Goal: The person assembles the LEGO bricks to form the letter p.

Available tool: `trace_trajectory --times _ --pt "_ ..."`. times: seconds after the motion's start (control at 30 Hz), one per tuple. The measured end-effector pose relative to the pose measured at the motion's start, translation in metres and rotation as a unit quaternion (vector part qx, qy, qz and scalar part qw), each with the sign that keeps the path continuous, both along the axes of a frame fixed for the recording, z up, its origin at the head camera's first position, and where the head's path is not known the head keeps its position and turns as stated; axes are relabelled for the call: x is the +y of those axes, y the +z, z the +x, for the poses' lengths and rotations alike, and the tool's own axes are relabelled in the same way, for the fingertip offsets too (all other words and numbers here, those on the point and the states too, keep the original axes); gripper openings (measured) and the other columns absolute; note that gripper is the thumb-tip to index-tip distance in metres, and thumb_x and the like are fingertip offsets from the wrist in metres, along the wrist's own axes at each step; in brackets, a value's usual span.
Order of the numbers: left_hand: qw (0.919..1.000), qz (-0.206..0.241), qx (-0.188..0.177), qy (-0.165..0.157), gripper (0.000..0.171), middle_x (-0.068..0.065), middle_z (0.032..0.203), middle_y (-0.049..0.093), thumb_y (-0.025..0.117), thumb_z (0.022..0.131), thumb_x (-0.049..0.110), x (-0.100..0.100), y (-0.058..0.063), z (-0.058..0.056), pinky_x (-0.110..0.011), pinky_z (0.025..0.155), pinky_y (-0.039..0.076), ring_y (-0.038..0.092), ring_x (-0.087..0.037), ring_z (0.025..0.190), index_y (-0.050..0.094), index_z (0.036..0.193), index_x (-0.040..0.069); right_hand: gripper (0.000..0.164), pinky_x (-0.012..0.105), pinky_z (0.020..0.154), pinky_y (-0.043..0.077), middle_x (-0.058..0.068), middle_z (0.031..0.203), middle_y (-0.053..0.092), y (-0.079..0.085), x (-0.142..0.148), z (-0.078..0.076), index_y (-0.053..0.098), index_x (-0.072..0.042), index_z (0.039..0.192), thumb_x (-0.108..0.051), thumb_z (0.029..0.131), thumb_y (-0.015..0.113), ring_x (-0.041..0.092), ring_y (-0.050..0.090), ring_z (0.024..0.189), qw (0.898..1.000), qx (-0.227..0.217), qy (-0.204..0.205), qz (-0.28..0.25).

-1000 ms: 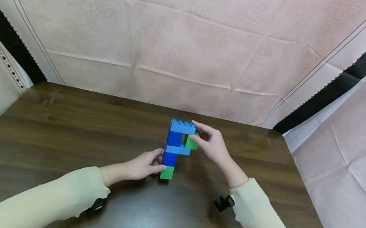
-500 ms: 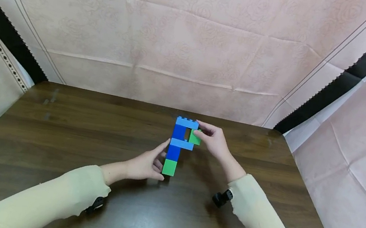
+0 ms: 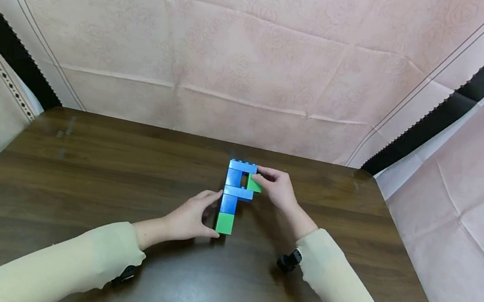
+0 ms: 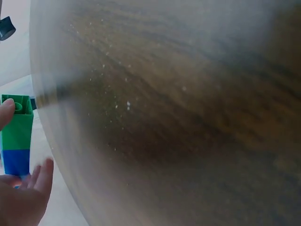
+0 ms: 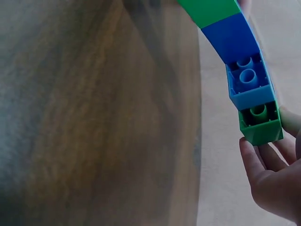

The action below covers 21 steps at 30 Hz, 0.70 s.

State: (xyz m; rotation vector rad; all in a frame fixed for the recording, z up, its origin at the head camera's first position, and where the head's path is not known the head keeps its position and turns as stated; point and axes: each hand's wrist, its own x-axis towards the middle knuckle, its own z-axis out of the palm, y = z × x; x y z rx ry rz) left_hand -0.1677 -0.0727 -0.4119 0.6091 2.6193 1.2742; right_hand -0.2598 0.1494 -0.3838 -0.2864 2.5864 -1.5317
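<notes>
A P-shaped build of toy bricks (image 3: 229, 205), green at the foot and blue above, is held up over the table in the head view. My left hand (image 3: 190, 217) holds its lower left side, thumb at the bottom green brick (image 3: 224, 224) and index fingertip up beside the blue bricks. In the left wrist view that green brick (image 4: 17, 132) shows its hollow underside; other fingers (image 4: 44, 176) stretch past it. My right hand (image 3: 281, 189) pinches the small green brick (image 3: 255, 183) at the upper right, whose hollow underside shows in the right wrist view, beside a hollow light blue brick (image 5: 251, 89).
The brown wooden table (image 3: 72, 187) spreads all around beneath the build. Behind it hangs a pale patterned cloth (image 3: 237, 65), with dark trim (image 3: 446, 110) running along the corners. Each sleeve cuff carries a small black camera (image 3: 289, 260).
My left thumb has slid from the front of the bottom green brick to its lower edge, and the index finger has reached upward. The build shifted right, then slightly back left and nearer.
</notes>
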Motion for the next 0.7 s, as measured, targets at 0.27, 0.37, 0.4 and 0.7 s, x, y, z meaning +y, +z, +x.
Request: trace_trajectory --times 0.27,0.37,0.4,0.7 --pt "0.9996 -0.023 0.000 0.018 0.090 -0.016 0.138 0.044 0.083 0.070 0.022 0.002 -0.003 0.002 -0.040 0.096 0.047 0.052 -0.025 0.117 0.034 0.142 0.000 0.039 0.039 0.096 0.048 0.013 0.128 0.059 -0.009 0.001 -0.001 0.058 -0.008 0.127 -0.025 0.091 0.061 0.027 0.056 0.112 0.999 -0.021 0.015 0.029" --pt "0.9996 -0.022 -0.005 0.018 0.090 -0.016 0.138 0.044 0.083 0.070 0.022 0.001 -0.005 0.002 -0.039 0.095 0.048 0.053 -0.025 0.115 0.034 0.142 -0.001 0.039 0.040 0.097 0.047 0.013 0.130 0.058 -0.011 0.002 -0.001 0.056 -0.007 0.128 -0.023 0.093 0.059 0.028 0.054 0.112 0.998 -0.032 0.035 0.038" --pt "0.9996 -0.021 -0.008 0.017 0.090 -0.016 0.138 0.044 0.083 0.070 0.021 0.001 -0.006 0.002 -0.039 0.095 0.048 0.053 -0.025 0.115 0.034 0.142 -0.001 0.039 0.041 0.098 0.047 0.014 0.130 0.057 -0.012 0.003 -0.001 0.056 -0.006 0.129 -0.023 0.093 0.058 0.028 0.054 0.114 0.998 -0.032 0.043 0.041" --pt "0.9988 -0.040 -0.025 0.013 0.089 -0.018 0.138 0.044 0.082 0.070 0.024 -0.001 -0.013 0.001 -0.042 0.101 0.043 0.049 -0.027 0.120 0.035 0.140 -0.003 0.041 0.043 0.101 0.044 0.014 0.133 0.055 -0.025 0.002 -0.004 0.054 -0.008 0.131 -0.022 0.093 0.058 0.028 0.052 0.117 0.993 -0.048 0.075 0.071"
